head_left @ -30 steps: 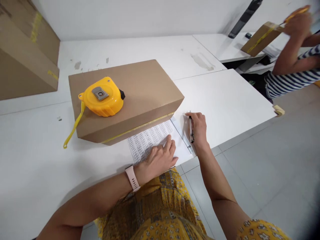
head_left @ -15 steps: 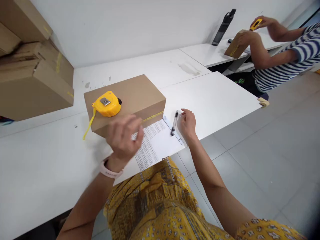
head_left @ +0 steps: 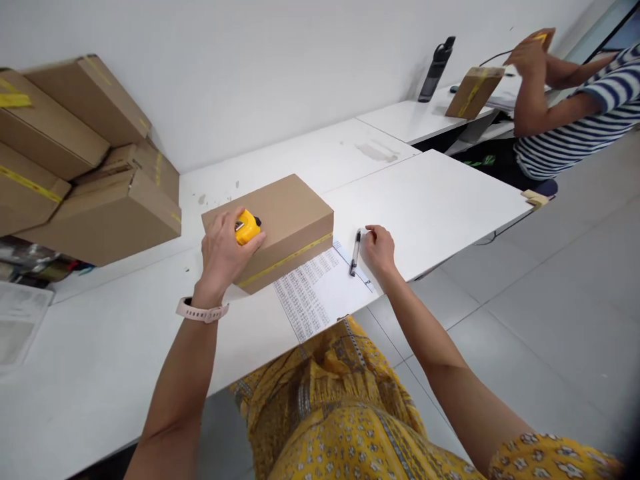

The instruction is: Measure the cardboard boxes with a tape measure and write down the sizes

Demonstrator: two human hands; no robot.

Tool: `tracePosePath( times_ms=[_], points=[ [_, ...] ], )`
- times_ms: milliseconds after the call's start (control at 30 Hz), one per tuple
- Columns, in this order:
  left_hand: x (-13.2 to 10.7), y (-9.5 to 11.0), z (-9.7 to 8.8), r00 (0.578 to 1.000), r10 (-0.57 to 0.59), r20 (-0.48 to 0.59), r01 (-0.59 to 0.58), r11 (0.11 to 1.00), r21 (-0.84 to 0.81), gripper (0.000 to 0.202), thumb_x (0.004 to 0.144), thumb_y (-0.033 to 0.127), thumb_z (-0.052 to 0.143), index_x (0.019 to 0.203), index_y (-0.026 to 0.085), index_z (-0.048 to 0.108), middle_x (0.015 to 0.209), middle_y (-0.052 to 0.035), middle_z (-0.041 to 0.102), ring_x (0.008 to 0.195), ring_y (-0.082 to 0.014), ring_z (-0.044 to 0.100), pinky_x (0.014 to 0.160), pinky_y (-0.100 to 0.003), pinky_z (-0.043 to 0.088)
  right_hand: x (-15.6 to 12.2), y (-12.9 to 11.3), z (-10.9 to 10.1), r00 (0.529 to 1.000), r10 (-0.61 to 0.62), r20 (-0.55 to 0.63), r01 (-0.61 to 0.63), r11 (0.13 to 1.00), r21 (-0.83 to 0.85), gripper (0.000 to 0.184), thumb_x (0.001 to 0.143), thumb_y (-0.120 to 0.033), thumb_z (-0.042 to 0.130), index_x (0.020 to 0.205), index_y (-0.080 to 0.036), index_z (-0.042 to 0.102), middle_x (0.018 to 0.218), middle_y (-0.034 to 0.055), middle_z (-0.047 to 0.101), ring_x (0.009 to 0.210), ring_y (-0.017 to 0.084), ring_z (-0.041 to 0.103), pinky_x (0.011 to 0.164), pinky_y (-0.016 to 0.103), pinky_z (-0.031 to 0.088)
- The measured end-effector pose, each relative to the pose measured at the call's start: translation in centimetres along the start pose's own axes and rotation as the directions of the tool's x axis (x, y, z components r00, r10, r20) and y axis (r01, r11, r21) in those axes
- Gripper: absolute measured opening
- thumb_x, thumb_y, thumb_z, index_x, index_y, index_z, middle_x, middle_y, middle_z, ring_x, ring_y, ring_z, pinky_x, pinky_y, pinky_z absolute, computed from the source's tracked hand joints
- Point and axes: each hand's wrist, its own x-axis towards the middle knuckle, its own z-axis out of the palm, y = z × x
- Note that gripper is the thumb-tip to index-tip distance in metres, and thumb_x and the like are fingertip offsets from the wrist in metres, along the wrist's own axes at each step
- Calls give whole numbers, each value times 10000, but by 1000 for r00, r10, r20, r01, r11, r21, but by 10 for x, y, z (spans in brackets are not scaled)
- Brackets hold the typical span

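My left hand [head_left: 221, 250] is wrapped round a yellow tape measure [head_left: 249, 227] on top of a closed brown cardboard box [head_left: 287, 210]. Part of the tape measure is hidden by the fingers. A strip of yellow tape runs along the box's near side. My right hand [head_left: 380, 249] rests on the white table, its fingers loosely bent and holding nothing. Just left of those fingers a clear pen with black ends [head_left: 355, 253] lies across the edge of a printed sheet [head_left: 313, 293], which sticks out from beside the box.
Several cardboard boxes [head_left: 95, 200] are stacked at the left against the wall. A translucent plastic container [head_left: 23, 323] stands at the left edge. On the farther table are a dark bottle [head_left: 437, 70] and a small taped box [head_left: 475, 92], beside a person in a striped shirt [head_left: 565, 147].
My left hand has come down onto the tape measure and taken hold of it. The right hand stays by the pen. The co-worker's hands have risen off the small box.
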Motion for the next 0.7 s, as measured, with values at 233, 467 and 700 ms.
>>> tracePosePath(
  times_ms=[233,467,700],
  points=[
    [4,-10,-6,997,66,35,-67,998,23,561,890,484,664,1400,260,596,1318,-85,677,1162,-302,654,962,-420,515,3,1,-5,996,86,-11,-85,995,44,389,816,-308,468,1050,-152,736,963,129,742,858,258,621,859,417,487],
    [2,-10,-7,995,73,66,-74,997,9,569,924,453,640,1451,248,572,1336,-115,649,1156,-306,658,883,-399,536,5,-9,-4,984,170,-49,-167,985,49,370,785,-321,499,1004,-149,742,860,102,724,772,226,597,750,369,450],
    [4,-11,-7,991,102,81,-103,995,7,568,934,438,642,1459,235,563,1294,-140,654,1152,-317,649,844,-387,541,7,-18,-4,979,201,-46,-198,979,50,354,774,-295,496,983,-150,742,797,86,712,781,224,607,778,367,446]
  ],
)
